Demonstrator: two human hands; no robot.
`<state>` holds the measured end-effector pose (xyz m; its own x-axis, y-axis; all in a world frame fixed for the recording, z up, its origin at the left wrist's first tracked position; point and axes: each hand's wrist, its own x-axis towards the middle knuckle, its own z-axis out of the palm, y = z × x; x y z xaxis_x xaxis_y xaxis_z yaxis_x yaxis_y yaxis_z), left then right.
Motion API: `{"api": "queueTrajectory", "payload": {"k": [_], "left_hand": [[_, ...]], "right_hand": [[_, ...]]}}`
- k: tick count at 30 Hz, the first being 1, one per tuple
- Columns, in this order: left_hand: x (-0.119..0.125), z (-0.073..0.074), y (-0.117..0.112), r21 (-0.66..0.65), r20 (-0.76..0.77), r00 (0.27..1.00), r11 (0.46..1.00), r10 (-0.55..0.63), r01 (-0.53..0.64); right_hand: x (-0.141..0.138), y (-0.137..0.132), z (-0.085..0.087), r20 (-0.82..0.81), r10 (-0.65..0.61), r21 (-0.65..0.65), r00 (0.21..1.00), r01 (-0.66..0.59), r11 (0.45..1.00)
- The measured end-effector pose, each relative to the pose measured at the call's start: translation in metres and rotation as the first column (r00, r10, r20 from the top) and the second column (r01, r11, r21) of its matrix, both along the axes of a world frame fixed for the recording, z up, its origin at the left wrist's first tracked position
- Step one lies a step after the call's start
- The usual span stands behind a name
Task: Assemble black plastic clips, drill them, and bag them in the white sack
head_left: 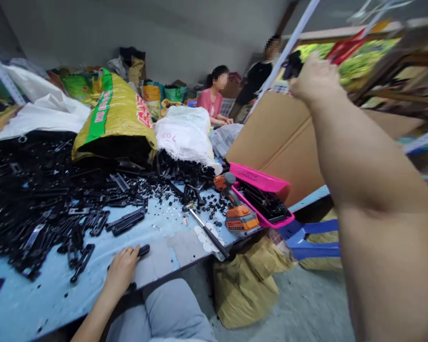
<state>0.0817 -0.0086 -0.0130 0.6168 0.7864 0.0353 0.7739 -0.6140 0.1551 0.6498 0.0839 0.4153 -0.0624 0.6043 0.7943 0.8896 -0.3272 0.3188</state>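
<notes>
Black part (144, 250) points right and away lengthwise, left hand (123, 267) curling fingers round it, right hand (316, 80) too blurred to tell

Right hand (316, 78) is blurred; right arm (381, 223) is cut off; black part (143, 250) is partly hidden by left hand (124, 265)

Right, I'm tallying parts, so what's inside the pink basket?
Long black parts lie inside the pink basket. Only the uppermost show; they cover whatever is beneath them, so the basket's bottom can't be seen.
</notes>
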Motion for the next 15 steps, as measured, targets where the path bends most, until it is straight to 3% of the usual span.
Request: {"api": "queueTrajectory", "payload": {"k": [1,2,3,5,7,8,10,11,12,13,15], "left_hand": [[0.0,0.003,0.0,-0.013,-0.015,1.0,1.0,-0.003,0.002],[0.0,0.006,0.001,-0.026,-0.023,1.0,1.0,-0.004,0.003],[-0.001,0.009,0.002,-0.039,-0.025,1.0,0.999,-0.003,0.002],[-0.003,0.013,0.003,-0.065,-0.023,1.0,0.998,0.01,-0.011],[-0.004,0.015,0.004,-0.089,-0.014,0.999,0.996,0.03,-0.031],[-0.004,0.016,0.004,-0.102,-0.002,0.999,0.994,0.037,-0.037],[-0.002,0.018,0.005,-0.133,0.034,0.999,0.991,0.025,-0.021],[-0.001,0.019,0.006,-0.147,0.054,0.998,0.989,0.013,-0.005],[0.001,0.02,0.007,-0.159,0.069,0.998,0.987,0.0,0.011],[0.004,0.021,0.008,-0.169,0.076,0.997,0.985,-0.011,0.024],[0.008,0.024,0.011,-0.187,0.07,0.997,0.982,-0.017,0.03]], "right_hand": [[-0.042,0.008,-0.035,-0.114,-0.192,-0.088,0.975,0.183,0.979],[-0.087,0.011,-0.073,-0.158,-0.287,-0.252,0.945,0.242,0.937],[-0.132,0.009,-0.111,-0.148,-0.269,-0.415,0.952,0.187,0.891],[-0.213,-0.013,-0.183,-0.166,-0.057,-0.694,0.985,-0.076,0.716],[-0.272,-0.045,-0.245,-0.24,0.074,-0.786,0.968,-0.238,0.571],[-0.292,-0.061,-0.272,-0.295,0.146,-0.821,0.944,-0.328,0.466],[-0.318,-0.088,-0.317,-0.443,0.302,-0.844,0.844,-0.506,0.176],[-0.326,-0.097,-0.336,-0.497,0.352,-0.831,0.793,-0.551,0.069],[-0.331,-0.103,-0.352,-0.53,0.385,-0.817,0.756,-0.576,0.007],[-0.334,-0.106,-0.367,-0.542,0.401,-0.808,0.739,-0.589,-0.005],[-0.338,-0.109,-0.389,-0.54,0.397,-0.795,0.742,-0.605,0.051]]}}
